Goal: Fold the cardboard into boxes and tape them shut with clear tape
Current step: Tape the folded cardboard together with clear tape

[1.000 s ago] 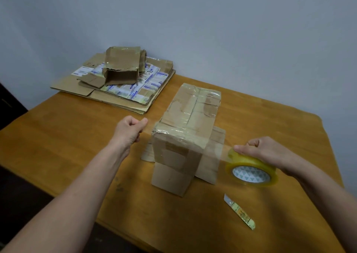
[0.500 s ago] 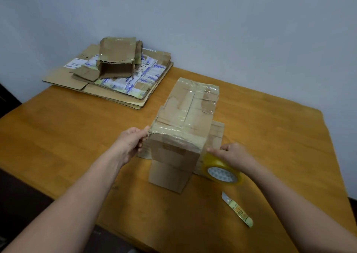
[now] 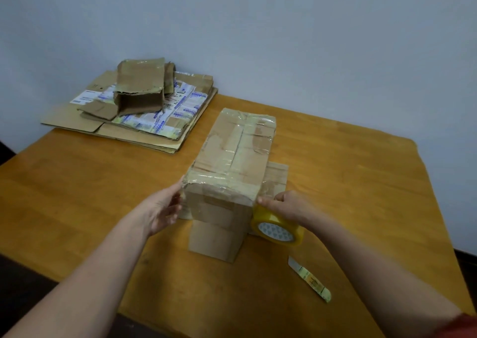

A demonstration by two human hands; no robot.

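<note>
Head view: a person's two forearms reach over a wooden table (image 3: 103,195) set against a pale wall (image 3: 309,41).
Cardboard box (image 3: 232,157): stands at the middle of the table, its top closed and covered in glossy clear tape, with loose flaps spread flat on the table around its base.
Left hand (image 3: 165,208): at the near left top corner of the box, fingers fairly straight and laid against its left side.
Right hand (image 3: 286,206): fingers curled round the tape roll (image 3: 277,230), thumb at the box's near right top corner.
Tape roll: yellowish, tilted, touching the box's near right edge.
Cutter (image 3: 309,279): lies on the table near the right forearm, apart from the box.
Flat cardboard stack (image 3: 154,133): at the far left corner, with a small open box (image 3: 140,90) lying on top.
</note>
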